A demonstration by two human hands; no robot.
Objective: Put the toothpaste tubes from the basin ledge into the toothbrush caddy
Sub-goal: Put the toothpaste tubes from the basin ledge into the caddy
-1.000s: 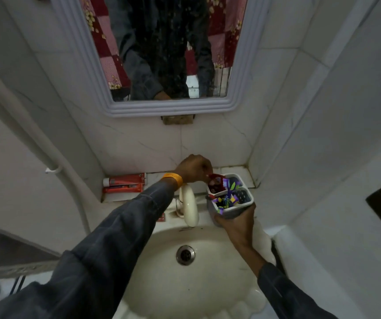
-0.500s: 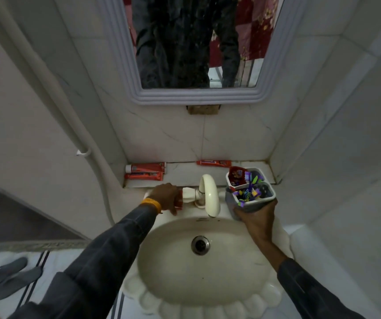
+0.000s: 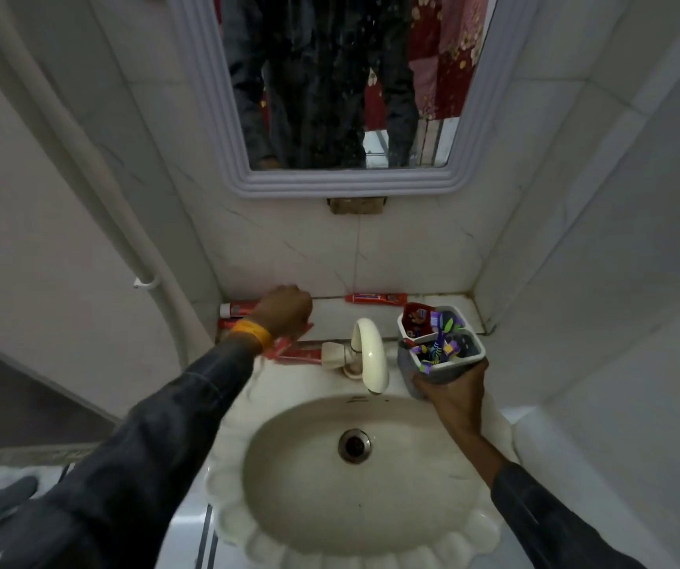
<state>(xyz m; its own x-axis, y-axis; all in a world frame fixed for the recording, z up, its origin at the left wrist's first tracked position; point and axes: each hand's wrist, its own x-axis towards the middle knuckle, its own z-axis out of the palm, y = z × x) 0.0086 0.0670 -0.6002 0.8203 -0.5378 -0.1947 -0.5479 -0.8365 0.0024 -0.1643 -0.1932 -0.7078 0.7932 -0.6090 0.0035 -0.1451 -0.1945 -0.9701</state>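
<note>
Up against the back wall, the tiled basin ledge (image 3: pixel 432 305) runs as a narrow strip hemmed in by walls at both ends, with bare tile showing only between the left hand and the caddy; a white pipe (image 3: pixel 84 158) curves down the left wall just beside that end of the ledge. Four toothpaste tubes can be counted outside the caddy: two stacked at the left end (image 3: pixel 235 310), partly hidden by the hand, one lying flat against the back wall (image 3: pixel 375 298) right of centre, and one red tube (image 3: pixel 301 353) lying along the basin's rim just left of the tap (image 3: pixel 367 355). The left hand (image 3: pixel 283 312), with an orange band at the wrist, reaches forward over the left end of the ledge, knuckles up and fingers curled downward over the stacked tubes; whether it grips anything cannot be told from here. The right hand (image 3: pixel 451 390) is wrapped around the base of the toothbrush caddy (image 3: pixel 439 351), holding it upright above the basin's right rim, just beside the tap. The caddy has two compartments: the rear one holds a red tube end (image 3: pixel 416 316), the front one several purple and green toothbrushes (image 3: pixel 437 351). The scalloped basin (image 3: pixel 330 507) has one drain (image 3: pixel 354 445) in the middle of its open bowl.
</note>
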